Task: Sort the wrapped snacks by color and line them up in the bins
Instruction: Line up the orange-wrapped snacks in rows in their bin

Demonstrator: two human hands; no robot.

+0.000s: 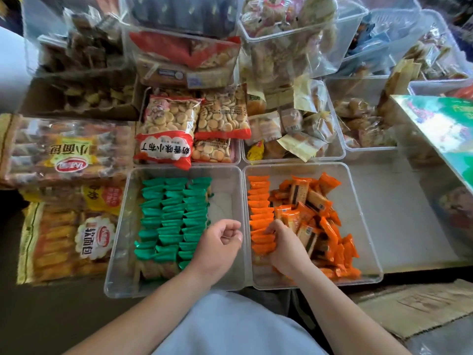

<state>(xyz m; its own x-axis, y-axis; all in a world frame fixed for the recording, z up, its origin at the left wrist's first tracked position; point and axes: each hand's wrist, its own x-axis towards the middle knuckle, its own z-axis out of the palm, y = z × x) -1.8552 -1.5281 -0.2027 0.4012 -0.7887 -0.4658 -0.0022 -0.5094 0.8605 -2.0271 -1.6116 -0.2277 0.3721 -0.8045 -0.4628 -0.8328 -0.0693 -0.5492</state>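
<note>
Two clear plastic bins sit side by side in front of me. The left bin (120,226) holds green wrapped snacks (174,216) standing in three neat rows. The right bin (363,216) has a single row of orange wrapped snacks (259,201) along its left wall and a loose heap of orange snacks (317,216) beside it. My left hand (220,242) hovers over the left bin's right side, fingers curled, holding nothing. My right hand (284,244) grips orange packets at the near end of the orange row.
Behind the bins stand more clear bins with biscuit bags (166,134) and wrapped buns (291,126). Large bread packs (69,149) lie to the left. A green box (445,129) leans at the right. Flattened cardboard (419,306) lies near right on the floor.
</note>
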